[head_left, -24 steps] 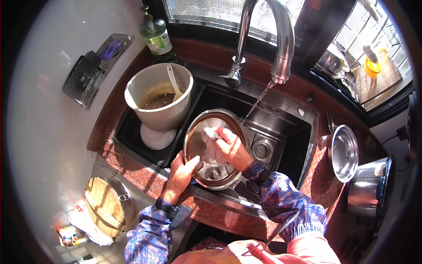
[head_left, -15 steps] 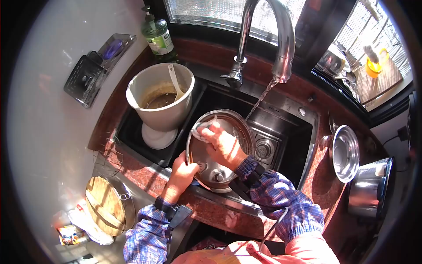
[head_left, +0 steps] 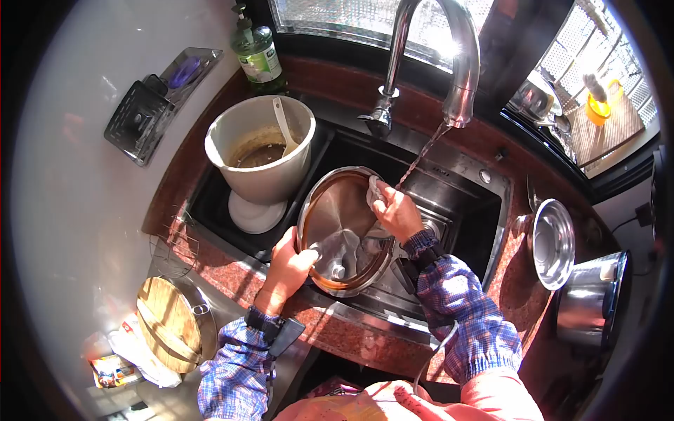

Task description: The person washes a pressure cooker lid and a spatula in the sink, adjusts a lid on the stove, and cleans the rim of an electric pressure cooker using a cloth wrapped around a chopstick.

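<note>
Left hand (head_left: 286, 270) grips what seems a lid's (head_left: 342, 231) near-left rim.

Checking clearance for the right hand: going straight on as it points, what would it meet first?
Past the white cloth in its fingers, the right hand would probably meet the rim of the round metal piece first; exact depth is unclear in this view.

Bright, hard daylight through the windows (head_left: 382, 28), the right-hand opening washed nearly white; one starburst glare on the faucet (head_left: 465, 77), further glints on the steel bowl (head_left: 553, 245). Dark, crisp shadows across the red countertop (head_left: 337, 333); wide-angle curvature, blackened corners, lower-left packets (head_left: 112, 372) slightly soft.
</note>
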Demonstrator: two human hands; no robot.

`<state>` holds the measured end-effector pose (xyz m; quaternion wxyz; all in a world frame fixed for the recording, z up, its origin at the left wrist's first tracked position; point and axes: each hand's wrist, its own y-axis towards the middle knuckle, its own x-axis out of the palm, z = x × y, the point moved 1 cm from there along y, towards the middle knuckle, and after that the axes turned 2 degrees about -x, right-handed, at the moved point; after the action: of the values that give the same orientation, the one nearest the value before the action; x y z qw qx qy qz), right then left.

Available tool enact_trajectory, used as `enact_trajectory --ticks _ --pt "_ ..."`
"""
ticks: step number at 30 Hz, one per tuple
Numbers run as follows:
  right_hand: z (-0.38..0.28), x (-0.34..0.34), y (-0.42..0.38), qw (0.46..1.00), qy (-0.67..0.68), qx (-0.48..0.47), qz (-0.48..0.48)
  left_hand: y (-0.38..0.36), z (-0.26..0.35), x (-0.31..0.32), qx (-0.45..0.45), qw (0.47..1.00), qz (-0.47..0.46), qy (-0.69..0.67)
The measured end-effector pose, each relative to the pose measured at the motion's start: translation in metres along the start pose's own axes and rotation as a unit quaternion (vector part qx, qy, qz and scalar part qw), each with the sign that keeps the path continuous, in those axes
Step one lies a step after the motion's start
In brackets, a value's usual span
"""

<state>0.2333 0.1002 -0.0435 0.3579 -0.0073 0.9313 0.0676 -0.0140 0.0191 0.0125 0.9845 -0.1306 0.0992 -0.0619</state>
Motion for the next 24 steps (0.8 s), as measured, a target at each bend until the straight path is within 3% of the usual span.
enact_trajectory --ticks 2,3,4,5,6,7,9,11,14,15,17,18,23,24 --pt "0.014 0.017 0.002 0.956 0.292 0.021 -0.017 0.003 -0.001 0.002 -0.009 1.0 -0.011 0.003" --pt "0.01 0.02 0.006 0.955 0.296 0.022 -0.018 0.004 -0.001 0.001 -0.017 1.0 -0.022 0.008" --pt "-0.003 0.017 0.012 0.979 0.122 -0.16 0.037 0.002 0.01 0.003 -0.027 0.999 -0.023 0.018" --pt "-0.017 0.017 0.009 0.938 -0.059 -0.33 0.089 0.001 0.015 0.002 -0.032 0.999 -0.021 0.021" --pt "-0.052 0.006 0.002 0.974 0.069 -0.212 0.037 0.001 0.018 0.002 -0.042 0.999 -0.03 -0.019" --pt "-0.07 0.003 -0.001 0.97 0.068 -0.232 0.013 0.002 0.02 0.003 -0.05 0.996 -0.04 -0.06" --pt "-0.098 -0.012 -0.008 0.966 0.005 -0.208 -0.151 0.003 0.02 0.003 -0.056 0.994 -0.054 -0.078" --pt "-0.095 -0.009 -0.012 0.958 0.013 -0.245 -0.15 0.002 0.028 0.004 -0.007 0.996 -0.037 -0.075" --pt "-0.091 -0.009 -0.023 0.927 0.012 -0.307 -0.217 0.002 0.027 -0.003 -0.03 0.996 -0.058 -0.055" --pt "-0.092 -0.003 -0.029 0.917 0.015 -0.349 -0.194 0.002 0.022 -0.004 -0.035 0.996 -0.065 -0.055" --pt "-0.085 -0.002 -0.044 0.91 0.062 -0.29 -0.29 0.001 0.016 -0.005 -0.04 0.99 -0.073 -0.116" --pt "-0.086 0.002 -0.05 0.916 0.172 -0.27 -0.242 0.0 0.013 -0.005 -0.044 0.992 -0.07 -0.096" --pt "-0.085 0.02 -0.069 0.914 0.239 -0.156 -0.288 0.001 0.002 -0.003 -0.054 0.989 -0.078 -0.116" --pt "-0.084 0.028 -0.074 0.867 0.365 -0.057 -0.334 0.001 -0.002 -0.004 -0.073 0.984 -0.077 -0.145"
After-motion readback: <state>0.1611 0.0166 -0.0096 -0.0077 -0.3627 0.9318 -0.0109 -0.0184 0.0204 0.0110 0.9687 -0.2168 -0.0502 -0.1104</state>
